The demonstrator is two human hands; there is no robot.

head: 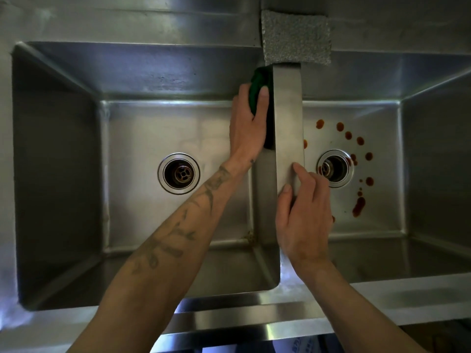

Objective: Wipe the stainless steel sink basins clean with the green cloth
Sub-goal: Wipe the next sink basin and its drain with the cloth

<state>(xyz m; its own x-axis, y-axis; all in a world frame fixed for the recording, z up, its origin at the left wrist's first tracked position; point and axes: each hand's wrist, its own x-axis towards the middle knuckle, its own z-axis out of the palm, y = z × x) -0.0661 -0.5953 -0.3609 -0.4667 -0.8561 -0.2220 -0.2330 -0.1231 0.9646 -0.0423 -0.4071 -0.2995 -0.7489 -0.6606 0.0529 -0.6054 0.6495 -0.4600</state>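
Brushed stainless steel fills the view: a double sink (356, 289) with square, sharp-cornered basins and dull, streaky walls. The left basin (153, 138) has a smooth, hazy floor around a round ringed drain (179, 173). The right basin (379, 220) is dotted with red-brown sauce drops (359, 205) that curve around its own drain (335, 168). Between the basins runs a flat-topped divider (288, 110). The left hand (248, 126), on a tattooed forearm, grips the dark green cloth (257, 80), which is bunched into a thick pad, and presses it flat against the divider's left wall near the back corner of the left basin. The right hand (303, 220) holds nothing and rests on the divider's top, thumb and forefinger touching the metal and the other fingers loosely bent over the right edge. A coarse, pitted grey sponge (297, 38), rectangular, lies on the back ledge at the divider's far end.
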